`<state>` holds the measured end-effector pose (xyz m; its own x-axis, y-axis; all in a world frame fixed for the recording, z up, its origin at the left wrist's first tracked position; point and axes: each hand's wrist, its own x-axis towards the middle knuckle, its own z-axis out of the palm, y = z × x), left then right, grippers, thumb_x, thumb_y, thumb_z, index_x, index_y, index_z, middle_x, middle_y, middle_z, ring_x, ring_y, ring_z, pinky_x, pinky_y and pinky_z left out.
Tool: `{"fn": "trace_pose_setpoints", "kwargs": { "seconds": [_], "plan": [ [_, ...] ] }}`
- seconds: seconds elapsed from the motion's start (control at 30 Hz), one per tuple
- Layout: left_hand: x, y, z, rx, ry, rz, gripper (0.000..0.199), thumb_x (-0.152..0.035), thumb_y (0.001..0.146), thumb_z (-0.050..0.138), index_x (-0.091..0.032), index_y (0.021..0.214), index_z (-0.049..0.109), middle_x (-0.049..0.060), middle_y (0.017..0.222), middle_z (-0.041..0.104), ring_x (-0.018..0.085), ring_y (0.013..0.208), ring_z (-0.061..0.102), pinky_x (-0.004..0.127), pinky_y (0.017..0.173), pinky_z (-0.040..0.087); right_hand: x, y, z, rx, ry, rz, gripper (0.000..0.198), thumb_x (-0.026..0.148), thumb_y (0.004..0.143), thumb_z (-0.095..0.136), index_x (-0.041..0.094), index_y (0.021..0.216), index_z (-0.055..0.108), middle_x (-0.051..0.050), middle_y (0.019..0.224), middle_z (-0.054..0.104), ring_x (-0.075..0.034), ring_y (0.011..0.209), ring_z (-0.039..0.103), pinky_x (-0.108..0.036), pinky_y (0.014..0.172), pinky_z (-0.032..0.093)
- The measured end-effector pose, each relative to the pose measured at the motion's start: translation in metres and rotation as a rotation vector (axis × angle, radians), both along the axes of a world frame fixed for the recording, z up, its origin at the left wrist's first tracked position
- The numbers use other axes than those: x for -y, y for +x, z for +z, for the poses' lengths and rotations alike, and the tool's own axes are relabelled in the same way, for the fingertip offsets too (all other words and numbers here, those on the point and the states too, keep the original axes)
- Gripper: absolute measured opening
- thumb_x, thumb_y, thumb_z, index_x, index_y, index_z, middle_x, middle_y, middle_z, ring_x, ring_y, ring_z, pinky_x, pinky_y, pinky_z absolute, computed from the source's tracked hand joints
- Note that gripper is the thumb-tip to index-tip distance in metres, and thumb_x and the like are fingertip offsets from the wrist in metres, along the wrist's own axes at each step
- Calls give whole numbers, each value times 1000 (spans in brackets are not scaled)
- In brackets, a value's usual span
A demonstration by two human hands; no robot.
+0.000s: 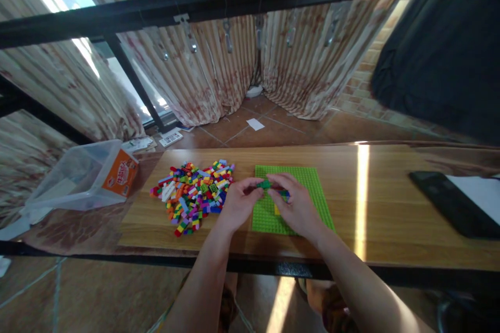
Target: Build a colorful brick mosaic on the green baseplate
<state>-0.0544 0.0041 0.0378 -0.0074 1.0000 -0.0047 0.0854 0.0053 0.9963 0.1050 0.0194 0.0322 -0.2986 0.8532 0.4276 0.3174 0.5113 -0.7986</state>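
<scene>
Both my hands meet over a bright green baseplate (pixel 308 179). Between their fingertips is a small dark green toy brick (pixel 264 184); whether it is one piece or several joined cannot be made out. My left hand (pixel 241 200) pinches it from the left, its fingers closed. From the right, my right hand (pixel 297 203) closes on it with thumb and fingers. Partly hidden under the right hand, a yellow brick (pixel 277 209) and a blue brick (pixel 284 194) show above the baseplate. To the left of my left hand spreads a heap of loose, many-coloured bricks (pixel 199 192).
A clear plastic bin (pixel 78 177) with an orange label stands left of the wooden tabletop (pixel 339 161). On the right lie a black flat object (pixel 449 203) and a white sheet (pixel 476 195). A black metal bar (pixel 242 2) with hanging clips crosses beyond the table, before curtains.
</scene>
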Motion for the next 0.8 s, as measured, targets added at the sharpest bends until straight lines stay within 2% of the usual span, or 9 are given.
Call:
{"fn": "trace_pose_setpoints", "kwargs": {
  "seconds": [0.17, 0.27, 0.43, 0.5, 0.63, 0.8],
  "plan": [
    [-3, 15, -6, -14, 40, -75, 25, -19, 79, 64, -12, 102, 70, 7, 91, 73, 16, 82, 66, 29, 79, 54, -7, 24, 3, 82, -22, 9, 21, 26, 91, 55, 25, 106, 69, -5, 98, 66, -18, 88, 65, -34, 81, 54],
    [-7, 25, -11, -28, 45, -48, 28, -18, 79, 64, -12, 107, 67, 9, 97, 73, 17, 84, 68, 31, 80, 55, -12, 39, 4, 123, -31, 14, 19, 29, 91, 56, 25, 102, 71, -4, 98, 67, -18, 88, 65, -34, 82, 52],
    [-11, 32, -11, -315, 36, 109, 29, -16, 81, 61, -13, 110, 67, 11, 106, 73, 18, 84, 70, 33, 82, 56, -27, 70, -3, 161, -74, -200, 21, 32, 88, 56, 22, 99, 72, -5, 95, 69, -18, 83, 65, -35, 78, 52],
    [-12, 33, -8, -440, 29, 127, 28, -16, 83, 59, -13, 110, 68, 11, 107, 74, 19, 86, 70, 35, 84, 56, -33, 79, -10, 196, -125, -248, 20, 31, 86, 57, 21, 97, 72, -5, 93, 70, -18, 81, 65, -35, 77, 52],
    [-12, 36, -7, -570, -3, 109, 34, -16, 84, 58, -12, 117, 65, 12, 110, 73, 21, 90, 70, 37, 88, 55, -37, 83, -22, 271, -205, -228, 19, 26, 83, 60, 19, 95, 73, -5, 91, 71, -19, 83, 65, -35, 79, 51],
    [-12, 40, -12, -553, -11, 78, 40, -13, 84, 57, -12, 124, 62, 12, 112, 73, 21, 99, 70, 35, 92, 55, -37, 77, -26, 327, -222, -209, 18, 21, 82, 62, 21, 95, 74, -6, 93, 71, -19, 86, 65, -36, 81, 50]
  ]
}}
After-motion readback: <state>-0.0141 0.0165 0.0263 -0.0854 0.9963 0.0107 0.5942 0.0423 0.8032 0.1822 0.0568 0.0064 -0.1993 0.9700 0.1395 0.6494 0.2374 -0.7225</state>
